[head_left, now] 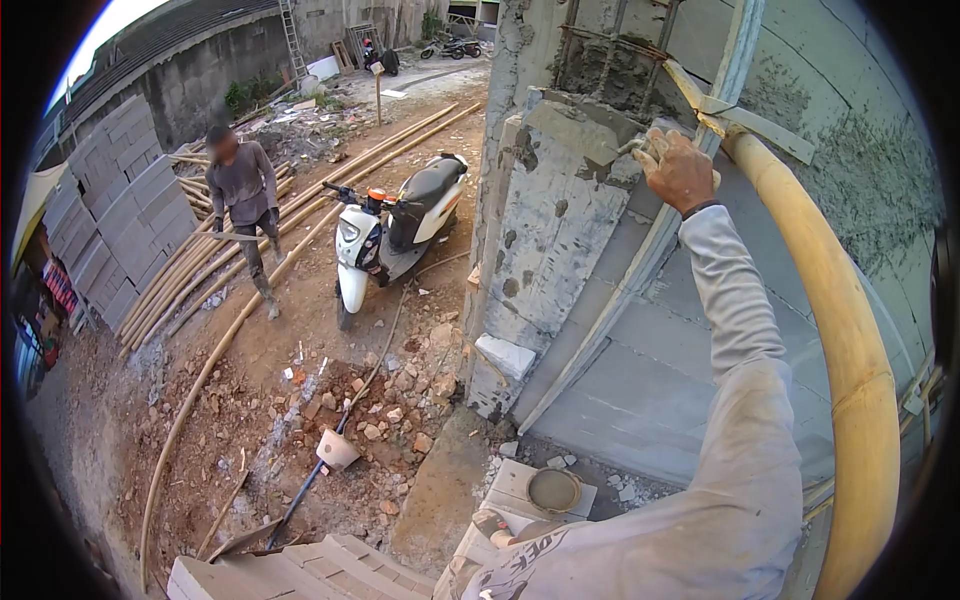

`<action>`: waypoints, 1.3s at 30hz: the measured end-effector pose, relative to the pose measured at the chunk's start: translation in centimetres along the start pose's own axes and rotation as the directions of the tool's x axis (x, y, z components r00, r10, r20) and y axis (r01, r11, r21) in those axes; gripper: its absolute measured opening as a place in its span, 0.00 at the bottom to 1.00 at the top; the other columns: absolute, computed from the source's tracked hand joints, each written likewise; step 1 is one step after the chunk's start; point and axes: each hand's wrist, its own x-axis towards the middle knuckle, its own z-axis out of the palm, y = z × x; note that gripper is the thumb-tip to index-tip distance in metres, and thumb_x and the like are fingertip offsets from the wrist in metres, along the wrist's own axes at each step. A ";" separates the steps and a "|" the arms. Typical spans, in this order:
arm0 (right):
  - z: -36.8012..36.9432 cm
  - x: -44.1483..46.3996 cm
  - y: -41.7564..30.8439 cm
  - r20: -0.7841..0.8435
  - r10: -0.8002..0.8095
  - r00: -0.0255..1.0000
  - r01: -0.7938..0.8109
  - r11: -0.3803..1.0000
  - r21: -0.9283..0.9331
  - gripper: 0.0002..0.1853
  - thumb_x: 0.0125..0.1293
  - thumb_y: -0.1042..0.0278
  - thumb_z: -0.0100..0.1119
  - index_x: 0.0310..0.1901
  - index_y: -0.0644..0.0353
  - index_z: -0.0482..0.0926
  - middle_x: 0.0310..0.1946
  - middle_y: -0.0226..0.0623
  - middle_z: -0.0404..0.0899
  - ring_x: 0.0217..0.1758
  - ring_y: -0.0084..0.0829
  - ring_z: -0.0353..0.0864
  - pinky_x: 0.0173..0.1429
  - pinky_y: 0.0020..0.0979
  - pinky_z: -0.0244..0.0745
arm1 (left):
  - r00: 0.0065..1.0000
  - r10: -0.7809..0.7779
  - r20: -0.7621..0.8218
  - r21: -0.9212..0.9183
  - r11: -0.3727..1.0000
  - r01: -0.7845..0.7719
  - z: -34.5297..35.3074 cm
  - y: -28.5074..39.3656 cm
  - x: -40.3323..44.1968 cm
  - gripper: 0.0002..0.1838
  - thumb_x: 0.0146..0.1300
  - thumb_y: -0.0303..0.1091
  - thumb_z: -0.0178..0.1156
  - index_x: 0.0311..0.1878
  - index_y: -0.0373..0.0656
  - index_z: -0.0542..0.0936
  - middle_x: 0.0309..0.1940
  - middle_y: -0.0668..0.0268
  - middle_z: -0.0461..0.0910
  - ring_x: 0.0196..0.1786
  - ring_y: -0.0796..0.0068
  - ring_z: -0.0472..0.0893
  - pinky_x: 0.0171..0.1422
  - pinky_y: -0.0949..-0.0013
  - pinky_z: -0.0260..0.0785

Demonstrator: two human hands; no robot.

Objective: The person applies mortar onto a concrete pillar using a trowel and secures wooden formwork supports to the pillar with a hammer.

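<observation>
Right hand (678,172): clenched around a slim grey hand tool (632,147), apparently metal. Exposes only a narrow neck at the left of the grip; too small and too covered to classify further. Lies at the upper right corner of a tall, grey, mortar-stained, flat-faced column (555,215); contact between knuckles and column impossible to confirm. Left hand: not clearly identifiable; impossible to tell whether clenched, released or loaded.

Governing relation: column face to the left of and below the right hand, top edge about level with the tool. Long axis of column running downward, leaning left in view. Tool neck pointing left, across that axis, toward a wet grey mortar patch (575,125) at the column top. Of the two, right hand judged nearer to this point, at the end of an extended grey sleeve (735,300).

Directly above the column: rust-brown steel reinforcing rods (612,50). Along the column's right side: straight pale grey batten (650,250), slanting. Farther right: thick yellow bamboo pole (865,370). Against the column's lower face: broken white block piece (505,355). Below the column's foot, to the right: round mortar bucket (579,488). Left of the column, apart: white-and-black motor scooter (410,215). Farther left: person in a grey shirt (243,180), then tall stack of light grey rectangular blocks (130,185).
</observation>
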 end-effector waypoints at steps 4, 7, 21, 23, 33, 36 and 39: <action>-1.3 0.5 -2.0 0.028 -0.056 0.998 0.052 0.990 0.127 0.18 0.59 0.49 0.55 0.45 0.52 0.76 0.30 0.42 0.75 0.37 0.43 0.79 0.39 0.42 0.73 | 1.000 0.007 0.019 -0.006 1.000 -0.007 0.6 0.3 0.5 0.31 0.63 0.60 0.42 0.34 0.41 0.82 0.29 0.58 0.80 0.33 0.57 0.78 0.39 0.59 0.69; -1.1 2.6 -1.3 0.100 0.118 0.988 -0.131 0.984 0.125 0.20 0.62 0.48 0.51 0.47 0.53 0.75 0.36 0.45 0.77 0.41 0.47 0.79 0.44 0.44 0.72 | 1.000 0.002 0.024 -0.009 1.000 -0.001 0.7 0.5 0.5 0.31 0.63 0.60 0.42 0.34 0.41 0.82 0.30 0.57 0.81 0.33 0.57 0.78 0.39 0.59 0.69; -1.5 7.7 -2.2 0.316 0.245 0.917 -0.191 0.963 -0.192 0.18 0.60 0.55 0.47 0.47 0.56 0.78 0.44 0.48 0.79 0.48 0.46 0.79 0.51 0.42 0.73 | 1.000 -0.021 0.000 -0.003 1.000 0.021 -1.5 0.1 -0.8 0.32 0.63 0.62 0.41 0.34 0.40 0.82 0.31 0.56 0.81 0.35 0.55 0.79 0.42 0.59 0.69; -2.1 8.4 -2.4 0.333 0.265 0.905 -0.183 0.949 -0.259 0.17 0.58 0.60 0.48 0.45 0.56 0.80 0.45 0.47 0.79 0.49 0.44 0.79 0.51 0.40 0.74 | 1.000 -0.013 0.015 0.001 1.000 0.013 -1.2 0.0 -0.6 0.33 0.63 0.62 0.41 0.35 0.40 0.82 0.31 0.56 0.81 0.36 0.55 0.79 0.42 0.59 0.69; -1.2 11.2 -1.3 0.330 0.333 0.883 -0.262 0.934 -0.243 0.20 0.59 0.59 0.46 0.49 0.56 0.79 0.50 0.45 0.77 0.53 0.42 0.77 0.57 0.39 0.70 | 0.999 -0.014 0.038 0.020 1.000 0.013 0.2 -0.6 0.1 0.34 0.62 0.63 0.40 0.35 0.40 0.82 0.33 0.55 0.81 0.37 0.54 0.79 0.44 0.59 0.70; -0.1 10.8 -0.4 0.390 0.340 0.856 -0.256 0.933 -0.251 0.22 0.60 0.54 0.45 0.51 0.57 0.76 0.51 0.47 0.76 0.55 0.44 0.75 0.58 0.40 0.68 | 1.000 -0.011 0.025 0.035 0.999 0.010 0.0 -1.2 0.3 0.34 0.62 0.64 0.40 0.35 0.40 0.83 0.33 0.55 0.81 0.37 0.54 0.79 0.44 0.58 0.70; 1.0 10.2 0.3 0.365 0.363 0.858 -0.294 0.927 -0.231 0.24 0.61 0.52 0.43 0.52 0.57 0.75 0.52 0.47 0.75 0.56 0.45 0.73 0.59 0.40 0.67 | 1.000 -0.011 -0.001 0.070 0.997 0.011 -0.6 -2.3 0.7 0.35 0.62 0.64 0.40 0.35 0.40 0.83 0.33 0.55 0.81 0.38 0.54 0.79 0.45 0.58 0.70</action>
